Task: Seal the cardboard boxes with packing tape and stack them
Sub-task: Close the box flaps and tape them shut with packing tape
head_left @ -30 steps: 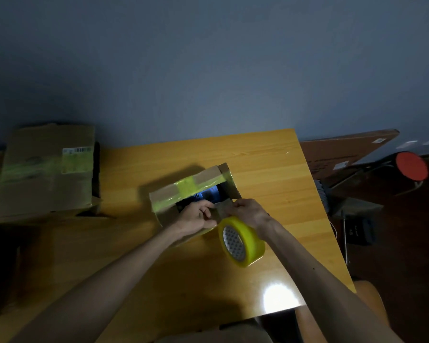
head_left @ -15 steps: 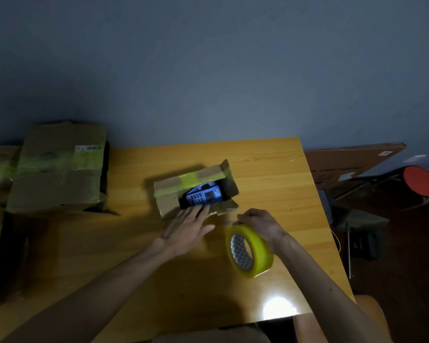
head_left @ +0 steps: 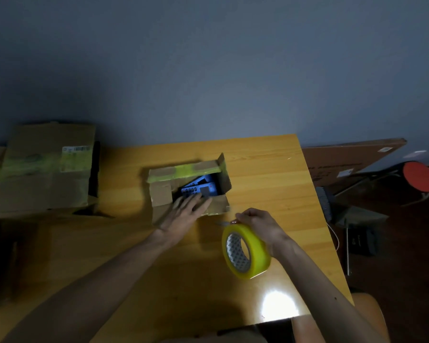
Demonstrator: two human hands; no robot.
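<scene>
A small cardboard box [head_left: 160, 194] lies on the wooden table [head_left: 270, 169], its far flap striped with yellow-green tape. The flaps stand open and a blue item [head_left: 196, 188] shows inside. My left hand [head_left: 186, 211] lies flat, fingers spread, on the box's near flap. My right hand [head_left: 260, 224] is just right of the box; the yellow tape roll [head_left: 248, 251] hangs around its wrist, and its fingers pinch the clear tape end near the box's near right corner.
A larger taped cardboard box [head_left: 42, 169] with a label stands at the table's left. Off the right table edge are a flat brown carton [head_left: 344, 159], a red stool [head_left: 419, 177] and dark items on the floor. A light glare marks the near table edge.
My left hand went from gripping the flap with the right hand to lying flat on it. My right hand drew back to the right with the tape roll. The box's inside came into view.
</scene>
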